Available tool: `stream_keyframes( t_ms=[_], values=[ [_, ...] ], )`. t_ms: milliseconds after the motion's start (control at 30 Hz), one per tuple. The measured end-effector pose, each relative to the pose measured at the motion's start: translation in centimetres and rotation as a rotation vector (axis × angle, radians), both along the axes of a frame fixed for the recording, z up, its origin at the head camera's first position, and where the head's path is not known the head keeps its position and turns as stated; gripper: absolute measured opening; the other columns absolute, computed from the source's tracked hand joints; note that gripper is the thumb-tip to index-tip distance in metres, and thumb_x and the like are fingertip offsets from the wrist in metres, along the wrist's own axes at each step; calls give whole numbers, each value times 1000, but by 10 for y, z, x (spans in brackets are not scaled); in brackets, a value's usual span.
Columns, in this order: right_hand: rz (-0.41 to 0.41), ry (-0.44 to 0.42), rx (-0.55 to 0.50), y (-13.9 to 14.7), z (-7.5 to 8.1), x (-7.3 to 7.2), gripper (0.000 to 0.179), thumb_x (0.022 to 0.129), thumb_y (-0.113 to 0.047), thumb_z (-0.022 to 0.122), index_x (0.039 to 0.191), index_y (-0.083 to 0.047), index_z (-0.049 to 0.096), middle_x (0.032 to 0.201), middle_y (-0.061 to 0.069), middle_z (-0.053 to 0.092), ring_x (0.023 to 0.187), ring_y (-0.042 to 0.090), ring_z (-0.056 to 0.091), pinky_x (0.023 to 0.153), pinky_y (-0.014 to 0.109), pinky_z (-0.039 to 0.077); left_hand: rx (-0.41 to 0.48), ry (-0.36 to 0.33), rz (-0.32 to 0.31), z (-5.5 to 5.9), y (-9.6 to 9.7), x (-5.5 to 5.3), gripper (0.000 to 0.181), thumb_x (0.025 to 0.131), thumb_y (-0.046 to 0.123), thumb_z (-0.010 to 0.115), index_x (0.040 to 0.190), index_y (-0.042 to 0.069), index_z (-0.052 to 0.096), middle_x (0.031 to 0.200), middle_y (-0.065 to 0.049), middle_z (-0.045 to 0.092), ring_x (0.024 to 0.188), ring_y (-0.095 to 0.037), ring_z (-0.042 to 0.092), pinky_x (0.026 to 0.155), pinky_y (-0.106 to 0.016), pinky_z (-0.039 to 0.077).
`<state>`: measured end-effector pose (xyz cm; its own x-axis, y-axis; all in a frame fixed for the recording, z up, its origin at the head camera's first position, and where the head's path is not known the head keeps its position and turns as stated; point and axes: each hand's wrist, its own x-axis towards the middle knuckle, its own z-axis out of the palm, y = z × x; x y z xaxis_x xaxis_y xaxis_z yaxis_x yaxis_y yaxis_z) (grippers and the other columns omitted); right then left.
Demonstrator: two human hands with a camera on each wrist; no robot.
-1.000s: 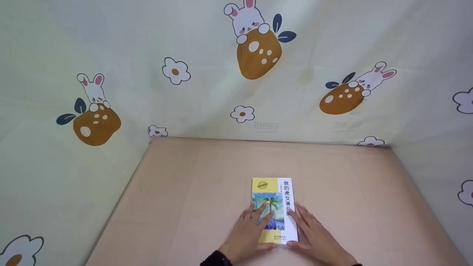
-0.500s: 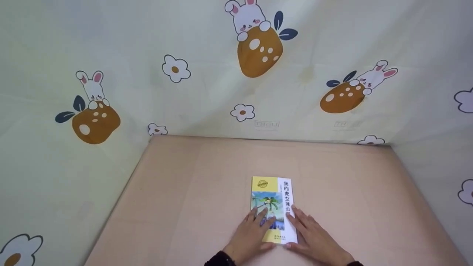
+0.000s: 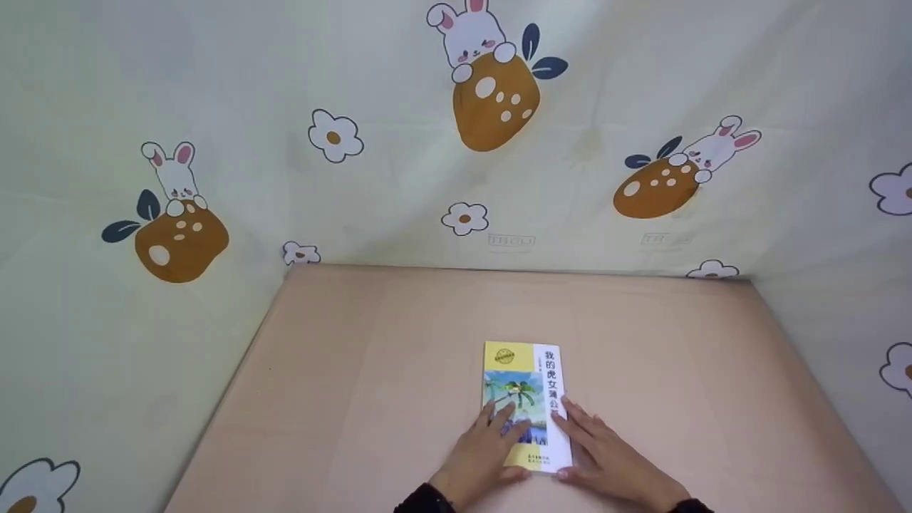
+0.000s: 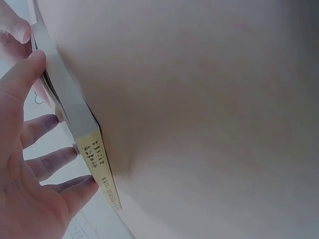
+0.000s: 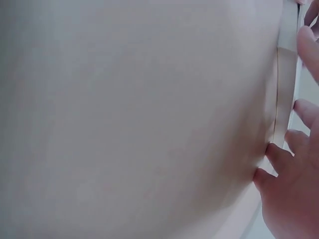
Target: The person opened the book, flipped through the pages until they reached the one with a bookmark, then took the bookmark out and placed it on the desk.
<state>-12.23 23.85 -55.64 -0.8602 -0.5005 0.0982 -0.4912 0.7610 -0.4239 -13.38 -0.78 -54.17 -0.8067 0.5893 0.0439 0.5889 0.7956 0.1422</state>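
Note:
A closed paperback book [image 3: 524, 358] lies flat in the head view, its cover yellow and white with a palm-tree picture and Chinese characters. My left hand [image 3: 477, 445] rests on its lower left part, fingers spread over the picture. On the other side, my right hand [image 3: 605, 456] lies along the lower right edge, with fingertips on the white strip. Both thumbs are at the near edge. In the left wrist view the yellow spine [image 4: 97, 159] faces the camera, and the left thumb [image 4: 35, 62] touches the page edge. The right wrist view shows right-hand fingertips [image 5: 271, 149] by the book's side.
The book lies on a light brown tabletop [image 3: 356, 370]. Behind and at both sides hangs a pale cloth [image 3: 399, 178] printed with rabbits, brown fruit and flowers. Dark sleeve cuffs [image 3: 425, 499] show at the wrists.
Fingers of both hands have slid slightly toward the near end of the cover since a second ago. The book stays in place, and the head view has shifted a little.

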Motion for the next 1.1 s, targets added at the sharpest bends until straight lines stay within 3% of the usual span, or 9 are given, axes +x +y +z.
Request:
stream_keyframes(
  t_ms=[167, 367, 567, 633, 733, 867, 1100],
  values=[
    [6, -87, -3, 1, 3, 0, 86, 78, -62, 58, 147, -20, 29, 154, 13, 20, 137, 36, 27, 106, 53, 22, 49, -58, -11, 2, -2, -2, 68, 77, 56, 62, 135, 25, 47, 143, -11, 42, 129, -39, 41, 93, -42, 50],
    [-10, -175, 2, 0, 4, 0, 91, 75, -64, 59, 148, -24, 23, 156, 12, 14, 139, 36, 23, 107, 54, 18, 77, -82, -26, 5, -6, -2, 66, 78, 54, 62, 134, 23, 48, 142, -11, 43, 130, -38, 40, 95, -41, 48],
    [-28, -217, -5, 1, 3, -1, 93, 73, -66, 60, 149, -28, 20, 157, 9, 12, 140, 34, 20, 109, 49, 17, 113, -56, -40, 5, -9, -3, 64, 78, 54, 62, 132, 21, 51, 138, -12, 47, 127, -37, 43, 92, -39, 50],
    [-17, -188, -24, 2, 2, -1, 95, 73, -64, 62, 149, -26, 20, 157, 10, 13, 139, 34, 22, 111, 44, 16, 120, -29, -49, 5, -10, -3, 64, 78, 54, 61, 131, 19, 52, 136, -12, 48, 125, -37, 46, 89, -39, 52],
    [1, -134, -60, 4, -1, -1, 98, 72, -62, 64, 150, -21, 19, 156, 14, 15, 138, 35, 23, 114, 25, 7, 125, -25, -50, 5, -10, -3, 64, 78, 55, 59, 130, 18, 52, 134, -12, 50, 123, -35, 48, 86, -40, 53],
    [-15, -142, -94, 5, -3, -1, 106, 71, -61, 65, 151, -17, 11, 156, 11, 13, 139, 33, 21, 105, 4, -5, 141, -58, -42, 6, -12, -4, 66, 78, 57, 56, 132, 19, 51, 134, -10, 52, 124, -31, 49, 86, -39, 53],
    [-77, -220, -103, 5, -3, -2, 114, 68, -64, 66, 151, -22, -1, 157, 7, 10, 140, 29, 18, 101, 1, -6, 180, -80, -48, 8, -14, -4, 69, 78, 59, 52, 133, 18, 49, 129, -9, 55, 121, -23, 52, 90, -33, 51]
  ],
)
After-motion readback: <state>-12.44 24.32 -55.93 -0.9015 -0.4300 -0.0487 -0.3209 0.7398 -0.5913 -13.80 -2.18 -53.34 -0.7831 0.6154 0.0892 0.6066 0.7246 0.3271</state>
